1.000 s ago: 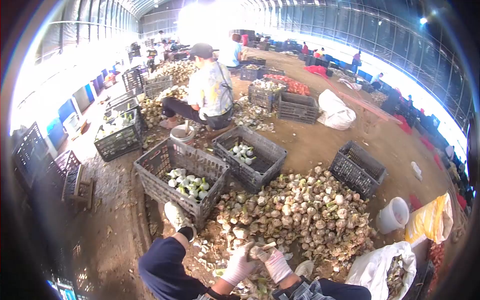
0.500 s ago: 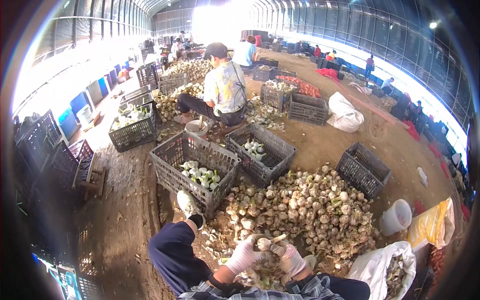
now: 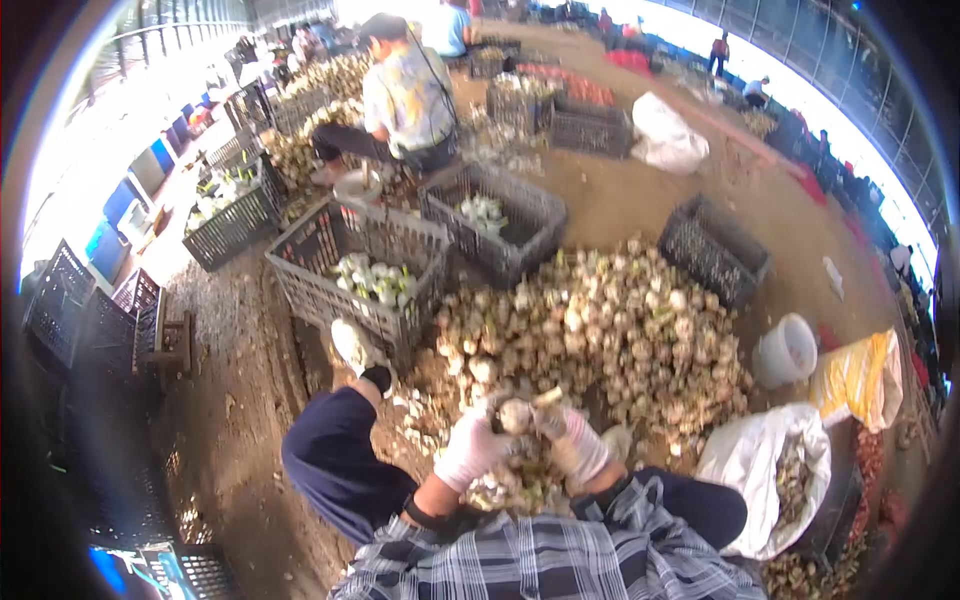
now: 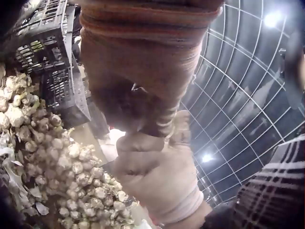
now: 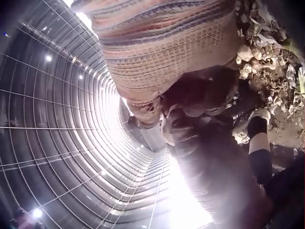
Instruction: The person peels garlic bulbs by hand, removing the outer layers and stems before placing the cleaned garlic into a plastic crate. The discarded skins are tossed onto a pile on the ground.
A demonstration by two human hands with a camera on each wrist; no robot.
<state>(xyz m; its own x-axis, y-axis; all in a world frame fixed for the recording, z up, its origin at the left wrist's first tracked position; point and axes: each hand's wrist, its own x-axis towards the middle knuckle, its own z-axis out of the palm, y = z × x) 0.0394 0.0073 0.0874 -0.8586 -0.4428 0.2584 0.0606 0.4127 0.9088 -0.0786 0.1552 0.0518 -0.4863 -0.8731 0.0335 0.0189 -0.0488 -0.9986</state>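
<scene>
Head view, tipping lower now, more plaid shirt than half a second ago! Left hand still curls its fingers round the garlic bulb, near the pile; right hand beside it, grip unclear.

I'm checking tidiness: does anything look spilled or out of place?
Loose peelings are strewn on the ground beside the garlic pile, ungathered, so it looks like a spill, though probably just work waste. Nothing else stands out.
</scene>
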